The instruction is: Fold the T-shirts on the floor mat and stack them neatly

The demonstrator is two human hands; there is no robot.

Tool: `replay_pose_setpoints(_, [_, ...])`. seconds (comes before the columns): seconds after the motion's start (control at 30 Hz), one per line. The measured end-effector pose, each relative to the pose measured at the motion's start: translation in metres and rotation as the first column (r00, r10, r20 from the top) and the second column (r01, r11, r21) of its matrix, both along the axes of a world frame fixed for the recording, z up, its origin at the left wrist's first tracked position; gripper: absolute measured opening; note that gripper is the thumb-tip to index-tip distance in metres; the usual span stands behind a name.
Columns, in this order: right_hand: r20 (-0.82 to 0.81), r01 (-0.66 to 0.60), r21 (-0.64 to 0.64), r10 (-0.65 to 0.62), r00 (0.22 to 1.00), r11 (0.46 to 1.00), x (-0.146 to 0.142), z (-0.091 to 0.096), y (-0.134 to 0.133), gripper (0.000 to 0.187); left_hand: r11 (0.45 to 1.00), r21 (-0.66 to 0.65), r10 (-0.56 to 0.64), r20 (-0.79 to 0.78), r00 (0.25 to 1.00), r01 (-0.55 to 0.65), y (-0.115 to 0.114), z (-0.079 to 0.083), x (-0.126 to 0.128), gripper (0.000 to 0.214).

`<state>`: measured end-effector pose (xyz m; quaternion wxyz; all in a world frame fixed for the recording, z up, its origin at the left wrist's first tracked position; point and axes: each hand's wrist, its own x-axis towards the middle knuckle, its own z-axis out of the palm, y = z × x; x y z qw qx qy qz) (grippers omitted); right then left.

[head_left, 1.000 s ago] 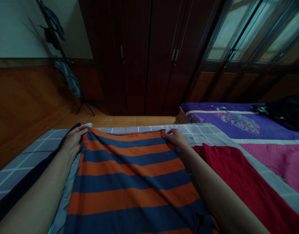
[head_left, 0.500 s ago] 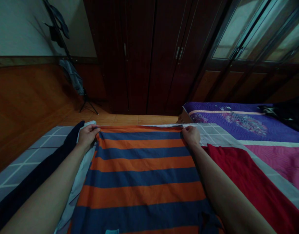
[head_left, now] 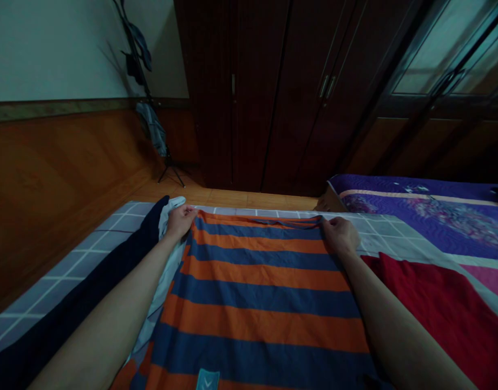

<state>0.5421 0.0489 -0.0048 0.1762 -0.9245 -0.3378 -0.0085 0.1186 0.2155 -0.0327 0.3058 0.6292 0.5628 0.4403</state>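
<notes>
An orange and blue striped shirt (head_left: 261, 303) lies spread on the bed in front of me, with a small teal patch (head_left: 208, 379) near the bottom of the view. My left hand (head_left: 181, 221) pinches the far left corner of its edge. At the far right corner, my right hand (head_left: 339, 235) is closed on the same edge, which is pulled nearly straight between them and curls over toward the right. Dark navy cloth (head_left: 90, 281) and a pale blue cloth (head_left: 162, 292) lie beside my left arm. Red cloth (head_left: 439, 309) lies to the right of my right arm.
The bed has a grey checked sheet (head_left: 76, 257). A purple floral mattress (head_left: 395, 195) adjoins at the right. Beyond the bed's far edge are the wooden floor (head_left: 228, 199), a dark wardrobe (head_left: 253, 108) and a stand with hanging clothes (head_left: 154, 127).
My view has turned left, so everything appears farther right. Both hands keep hold of the shirt's far edge. That edge now shows a curled fold near my right hand, and more of the teal patch shows.
</notes>
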Motion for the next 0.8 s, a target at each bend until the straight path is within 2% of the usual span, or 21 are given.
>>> replay_pose_setpoints(0.07, [0.013,0.011,-0.014,-0.011,1.000,1.000,-0.001,-0.001,-0.001,0.043,1.000,0.022,0.007,0.007,1.000,-0.007,0.001,-0.002,0.001,0.022])
replay_pose_setpoints(0.2, [0.059,-0.033,-0.053,0.037,0.998,0.998,-0.007,0.003,-0.003,0.040,0.998,0.018,-0.061,-0.040,0.997,0.062,0.002,-0.004,0.000,0.026])
replay_pose_setpoints(0.3, [0.161,-0.083,-0.029,0.087,0.983,0.996,-0.015,0.011,-0.002,0.040,0.996,0.013,-0.086,-0.095,0.992,0.087,0.001,-0.001,-0.006,0.029])
replay_pose_setpoints(0.37, [0.198,-0.148,-0.012,0.148,0.969,0.989,-0.020,0.017,0.001,0.039,0.993,0.002,-0.117,-0.151,0.982,0.119,-0.004,0.004,-0.010,0.024])
replay_pose_setpoints(0.43, [0.129,-0.275,-0.042,0.279,0.952,0.960,-0.022,0.019,0.006,0.033,0.983,-0.017,-0.180,-0.228,0.957,0.181,-0.012,0.010,-0.013,0.020])
replay_pose_setpoints(0.5, [0.002,-0.428,-0.076,0.430,0.903,0.900,-0.022,0.018,0.010,0.025,0.962,-0.041,-0.269,-0.324,0.907,0.271,-0.023,0.018,-0.018,0.019])
replay_pose_setpoints(0.57, [-0.050,-0.527,-0.061,0.525,0.850,0.847,-0.019,0.015,0.012,0.023,0.928,-0.070,-0.360,-0.429,0.829,0.367,-0.038,0.028,-0.026,0.016])
replay_pose_setpoints(0.63, [-0.042,-0.544,-0.022,0.543,0.839,0.839,-0.015,0.011,0.013,0.032,0.894,-0.102,-0.420,-0.526,0.739,0.436,-0.054,0.039,-0.039,0.018])
replay_pose_setpoints(0.73, [-0.003,-0.528,0.040,0.529,0.849,0.848,-0.010,0.004,0.015,0.052,0.869,-0.143,-0.451,-0.624,0.638,0.474,-0.083,0.053,-0.063,0.035])
replay_pose_setpoints(0.8, [0.067,-0.597,0.054,0.594,0.802,0.800,-0.011,-0.004,0.017,0.058,0.855,-0.168,-0.452,-0.706,0.545,0.491,-0.103,0.058,-0.076,0.046])
